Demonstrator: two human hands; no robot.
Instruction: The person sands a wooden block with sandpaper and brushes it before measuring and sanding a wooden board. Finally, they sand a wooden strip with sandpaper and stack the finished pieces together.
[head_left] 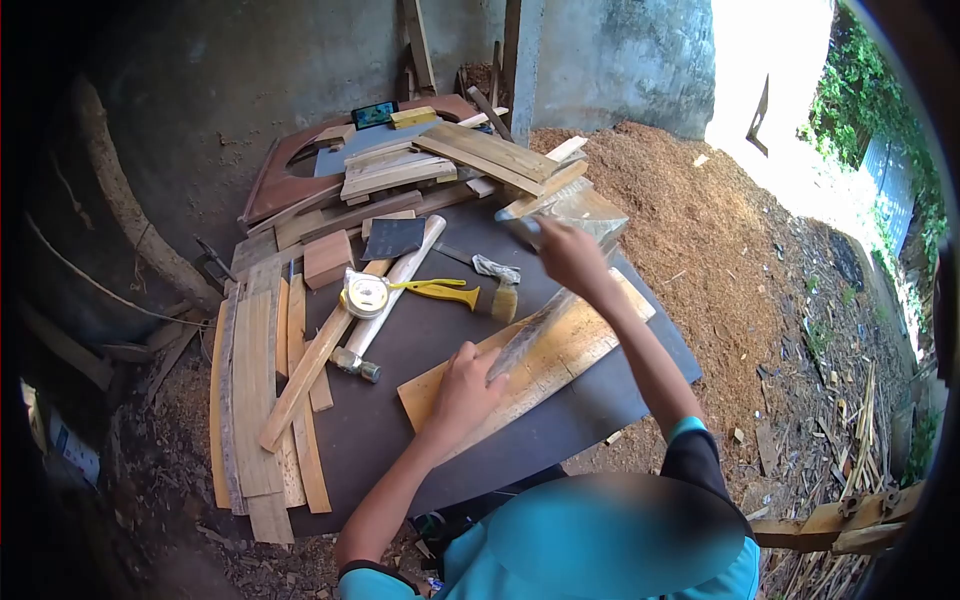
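My left hand (467,388) is closed on the near end of a narrow greyish wood strip (535,335), which slants over a wide pale board (570,355) on the dark tabletop. Above the strip's far end, my right hand (572,255) is closed around a tool with a pale blue handle (515,224); motion blur hides its exact kind. A yellow-handled paintbrush (455,293) lies left of the board. Beside it are a tape measure (366,294) and a hammer (357,364) with a pale wooden handle.
Planks (480,155) are piled at the table's back, near a phone (375,114). Long boards (262,380) line the left edge. A reddish wood block (327,259) and dark sandpaper-like sheet (394,239) lie between. A sawdust heap (670,220) covers the ground at right.
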